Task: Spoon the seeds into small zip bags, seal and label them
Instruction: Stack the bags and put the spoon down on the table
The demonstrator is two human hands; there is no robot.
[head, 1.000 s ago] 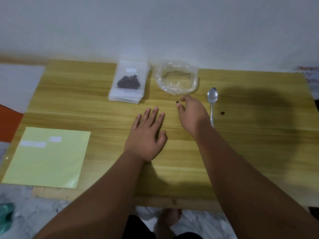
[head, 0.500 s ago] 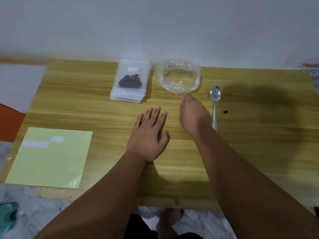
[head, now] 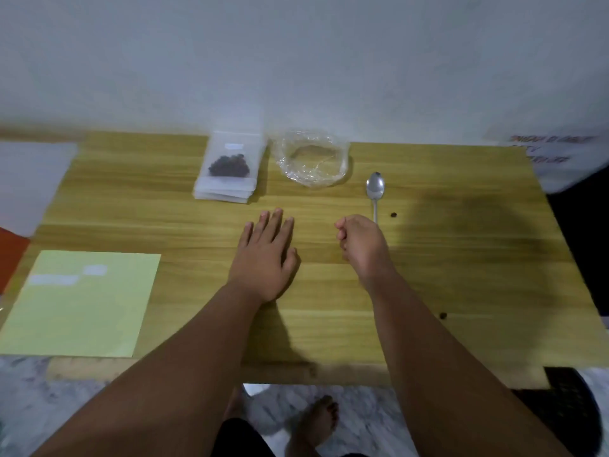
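Note:
A stack of small zip bags lies at the back of the wooden table; the top bag holds dark seeds and bears a white label. Right of it sits a crumpled clear plastic wrapper that looks empty. A metal spoon lies beside it, bowl up. My left hand rests flat on the table, fingers straight. My right hand hovers by the spoon's handle with thumb and fingertips pinched together, apparently on a single seed that I cannot see.
One loose seed lies right of the spoon and another nearer the front right. A pale green label sheet with a few white labels lies at the front left. Grey and orange sheets lie beyond the table's left edge.
My right hand reached to a loose seed below the plastic wrapper, closed its fingers over it and drew back toward me. That seed is gone from the table. The left hand stayed put.

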